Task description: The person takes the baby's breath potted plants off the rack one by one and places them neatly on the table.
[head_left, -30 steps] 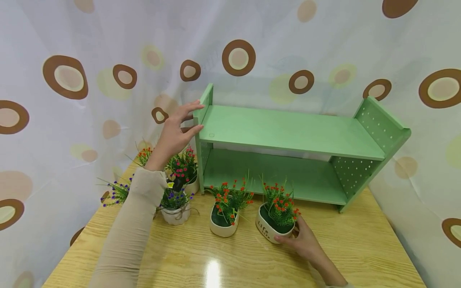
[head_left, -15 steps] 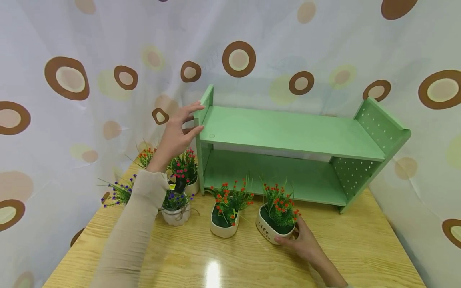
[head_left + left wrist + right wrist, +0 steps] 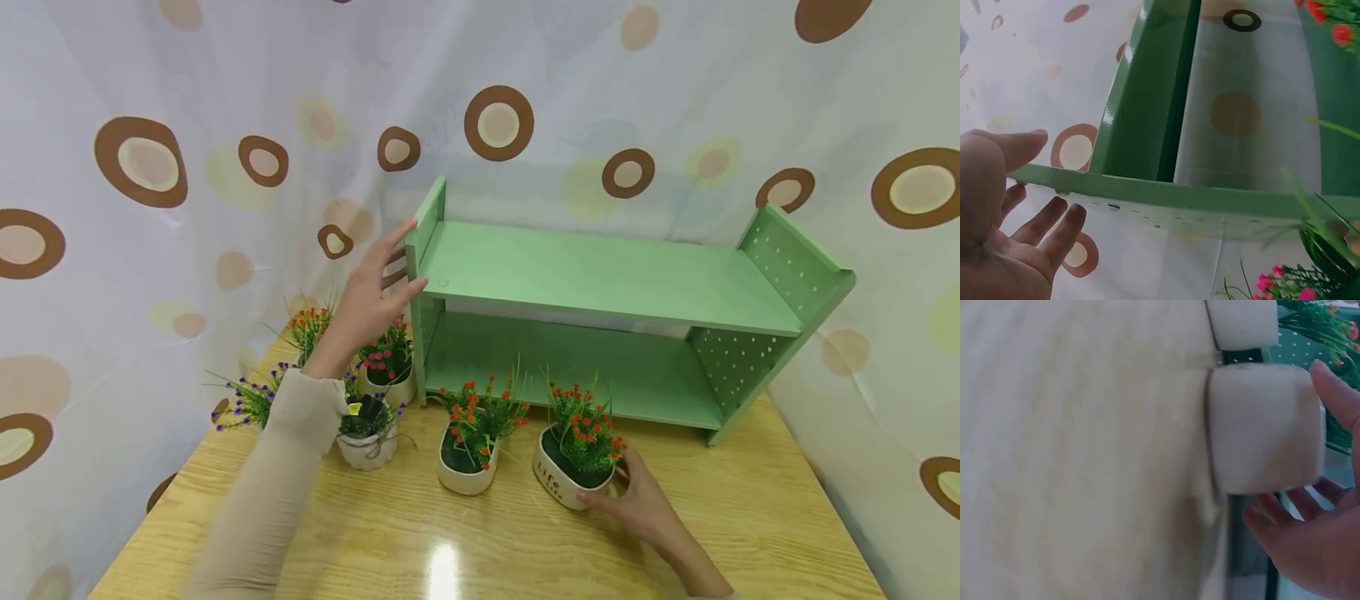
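Beside the left side panel of the green shelf (image 3: pixel 570 258) is my left hand (image 3: pixel 367 304), its thumb and fingers spread on either side of the panel. In the left wrist view the left hand (image 3: pixel 1016 219) shows a gap between its thumb and the panel (image 3: pixel 1210 197). My right hand (image 3: pixel 637 500) holds the end of a cream oval pot marked "Life" (image 3: pixel 558 475), with orange-red flowers (image 3: pixel 585 425). In the right wrist view the thumb (image 3: pixel 1335 394) touches the pot (image 3: pixel 1266 428); some fingertips are hidden behind it. The pot stands on the table.
Another orange-flowered plant in a cream pot (image 3: pixel 465 479) stands to the left. Several more potted plants, including one in a white pot (image 3: pixel 367 450), cluster by the shelf's left end, partly behind the left forearm. A wooden table (image 3: pixel 390 542) bears everything; a patterned curtain (image 3: pixel 562 67) hangs behind.
My left hand's fingers have straightened and loosened from the shelf panel, and the hand has dropped slightly. The right hand has shifted a little to the right at the pot. The pots and shelf stay put.
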A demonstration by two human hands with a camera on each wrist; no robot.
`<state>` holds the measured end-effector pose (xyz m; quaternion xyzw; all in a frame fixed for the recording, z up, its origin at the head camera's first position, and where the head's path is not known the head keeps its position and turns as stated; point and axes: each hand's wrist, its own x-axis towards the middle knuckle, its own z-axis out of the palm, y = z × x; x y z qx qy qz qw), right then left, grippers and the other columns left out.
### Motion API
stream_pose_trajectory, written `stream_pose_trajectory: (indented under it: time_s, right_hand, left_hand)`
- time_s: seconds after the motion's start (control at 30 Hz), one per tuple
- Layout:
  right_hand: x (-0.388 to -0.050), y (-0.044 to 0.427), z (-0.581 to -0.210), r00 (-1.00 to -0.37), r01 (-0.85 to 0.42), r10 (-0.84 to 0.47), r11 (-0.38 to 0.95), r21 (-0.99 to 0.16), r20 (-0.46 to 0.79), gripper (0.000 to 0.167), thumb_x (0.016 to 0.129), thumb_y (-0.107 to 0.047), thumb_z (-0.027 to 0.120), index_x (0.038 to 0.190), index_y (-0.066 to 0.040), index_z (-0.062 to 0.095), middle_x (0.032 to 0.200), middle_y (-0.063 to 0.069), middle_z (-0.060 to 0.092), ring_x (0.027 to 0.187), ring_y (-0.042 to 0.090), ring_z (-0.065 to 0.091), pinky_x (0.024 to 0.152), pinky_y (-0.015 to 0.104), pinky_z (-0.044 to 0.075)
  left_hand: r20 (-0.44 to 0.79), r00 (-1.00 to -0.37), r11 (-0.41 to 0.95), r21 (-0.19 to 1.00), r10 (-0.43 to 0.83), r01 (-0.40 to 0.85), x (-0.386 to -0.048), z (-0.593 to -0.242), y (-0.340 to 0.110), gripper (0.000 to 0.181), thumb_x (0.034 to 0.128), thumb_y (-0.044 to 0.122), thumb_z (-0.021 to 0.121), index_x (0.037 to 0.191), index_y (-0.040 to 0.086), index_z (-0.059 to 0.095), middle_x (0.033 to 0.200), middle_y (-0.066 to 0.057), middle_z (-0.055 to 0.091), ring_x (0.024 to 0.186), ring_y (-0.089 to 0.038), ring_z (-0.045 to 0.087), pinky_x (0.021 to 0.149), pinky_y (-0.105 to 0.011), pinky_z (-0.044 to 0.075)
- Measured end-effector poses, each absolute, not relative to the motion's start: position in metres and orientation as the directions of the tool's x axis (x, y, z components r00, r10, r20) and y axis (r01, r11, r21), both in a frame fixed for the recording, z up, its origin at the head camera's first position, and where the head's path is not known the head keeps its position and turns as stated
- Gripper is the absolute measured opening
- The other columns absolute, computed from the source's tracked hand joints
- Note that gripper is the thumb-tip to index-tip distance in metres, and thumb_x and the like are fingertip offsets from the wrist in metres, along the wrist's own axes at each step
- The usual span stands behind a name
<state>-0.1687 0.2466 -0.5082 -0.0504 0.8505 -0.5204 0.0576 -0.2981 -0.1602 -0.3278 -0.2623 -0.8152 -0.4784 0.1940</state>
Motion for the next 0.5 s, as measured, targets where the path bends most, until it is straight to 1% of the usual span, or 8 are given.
stream_pose_trajectory:
  time_s: [0.07,0.17,0.27,0.3,0.33,0.4,0.43,0.5]
  right_hand:
    - [-0.169,0.252,-0.501,-0.986,-0.094,-0.164,0.476,-0.875,0.017,0.103,0.085,-0.018,0.087,0.162,-0.004,0.020,0.164,0.028,0.027,0.148,0.056,0.031,0.120,0.064,0.033]
    - [-0.170,0.263,-0.487,-0.969,-0.228,-0.202,0.505,-0.833,0.143,0.104,0.088,-0.018,0.085,0.166,-0.013,0.017,0.166,0.025,0.028,0.146,0.053,0.034,0.123,0.035,0.037]
    - [-0.171,0.276,-0.469,-0.940,-0.336,-0.238,0.526,-0.781,0.244,0.108,0.087,-0.014,0.085,0.168,-0.025,0.013,0.168,0.020,0.027,0.147,0.050,0.032,0.114,0.006,0.028]
    - [-0.171,0.280,-0.462,-0.933,-0.359,-0.243,0.541,-0.761,0.266,0.111,0.086,-0.013,0.085,0.168,-0.028,0.012,0.169,0.018,0.027,0.148,0.048,0.031,0.112,0.005,0.026]
    - [-0.172,0.284,-0.454,-0.927,-0.375,-0.248,0.558,-0.740,0.282,0.113,0.085,-0.012,0.086,0.167,-0.032,0.011,0.170,0.016,0.025,0.150,0.046,0.029,0.117,0.013,0.028]
    - [-0.171,0.292,-0.439,-0.915,-0.403,-0.256,0.602,-0.689,0.311,0.117,0.082,-0.013,0.088,0.167,-0.034,0.011,0.172,0.010,0.021,0.154,0.040,0.024,0.125,0.041,0.032]
    - [-0.171,0.296,-0.432,-0.906,-0.421,-0.261,0.627,-0.655,0.332,0.118,0.081,-0.016,0.089,0.167,-0.034,0.011,0.172,0.007,0.020,0.156,0.033,0.022,0.124,0.055,0.030]
    - [-0.172,0.304,-0.417,-0.864,-0.492,-0.297,0.668,-0.558,0.406,0.114,0.080,-0.028,0.090,0.168,-0.028,0.017,0.172,0.006,0.021,0.159,0.024,0.018,0.120,0.072,0.022]
  left_hand:
    - [0.562,-0.786,0.445,0.654,0.256,0.612,-0.292,-0.332,-0.163,0.079,0.1009,0.019,0.070,0.165,0.032,0.026,0.169,0.000,0.030,0.151,-0.030,0.039,0.119,-0.049,0.043]
    - [0.549,-0.788,0.524,0.601,0.279,0.604,-0.281,-0.337,-0.167,0.086,0.0987,0.025,0.073,0.166,0.034,0.021,0.170,-0.001,0.030,0.154,-0.028,0.034,0.123,-0.053,0.037]
    - [0.540,-0.774,0.617,0.498,0.330,0.610,-0.274,-0.345,-0.173,0.091,0.0958,0.036,0.075,0.167,0.031,0.018,0.172,-0.002,0.026,0.157,-0.030,0.028,0.125,-0.059,0.029]
    - [0.533,-0.771,0.654,0.450,0.349,0.608,-0.271,-0.348,-0.176,0.092,0.0956,0.042,0.074,0.168,0.031,0.018,0.173,-0.001,0.024,0.158,-0.030,0.026,0.126,-0.060,0.026]
    - [0.530,-0.763,0.688,0.396,0.370,0.609,-0.269,-0.351,-0.179,0.092,0.0957,0.050,0.071,0.168,0.030,0.018,0.173,-0.001,0.023,0.159,-0.030,0.024,0.126,-0.061,0.023]
    - [0.531,-0.742,0.743,0.279,0.409,0.609,-0.264,-0.355,-0.186,0.092,0.0953,0.067,0.061,0.168,0.029,0.018,0.174,-0.001,0.022,0.160,-0.029,0.020,0.128,-0.061,0.018]
    - [0.534,-0.732,0.766,0.221,0.424,0.604,-0.261,-0.356,-0.189,0.092,0.0949,0.074,0.054,0.168,0.030,0.019,0.174,0.000,0.022,0.160,-0.029,0.019,0.129,-0.061,0.016]
    - [0.553,-0.703,0.796,0.113,0.447,0.595,-0.256,-0.358,-0.197,0.092,0.0938,0.084,0.038,0.167,0.031,0.021,0.173,0.000,0.024,0.160,-0.028,0.019,0.129,-0.062,0.013]
